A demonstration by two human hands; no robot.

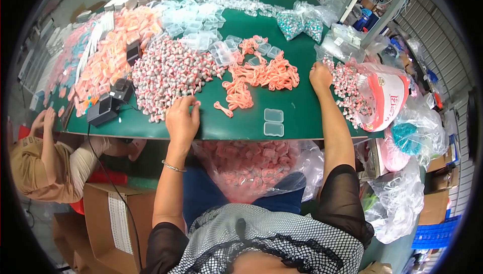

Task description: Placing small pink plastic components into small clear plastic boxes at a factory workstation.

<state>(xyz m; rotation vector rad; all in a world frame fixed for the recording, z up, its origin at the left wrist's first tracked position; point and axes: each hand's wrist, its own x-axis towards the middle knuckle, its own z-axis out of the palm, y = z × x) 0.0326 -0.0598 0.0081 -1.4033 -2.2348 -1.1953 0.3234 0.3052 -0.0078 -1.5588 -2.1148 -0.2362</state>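
My left hand (182,121) is at the near edge of a large pile of small pink-and-grey pieces (171,68), its fingers curled; a small pink spot shows at the fingertips, too small to name. Farther right, my right hand (320,77) is closed beside a second heap of small pink-and-white pieces (346,85), and whatever it grips is hidden. Between the hands lies a tangled heap of coral-pink looped cords (266,73), with one short bundle (224,109) apart from it near my left hand. An opened clear plastic case (273,122) lies flat near the table's front edge.
Clear plastic cases (193,17) and orange cases (108,48) cover the far left. Black devices (104,110) with a cable stand left. A bag of teal pieces (300,24) lies far right, a red-and-white bag (387,98) nearer. A co-worker (45,153) sits at left.
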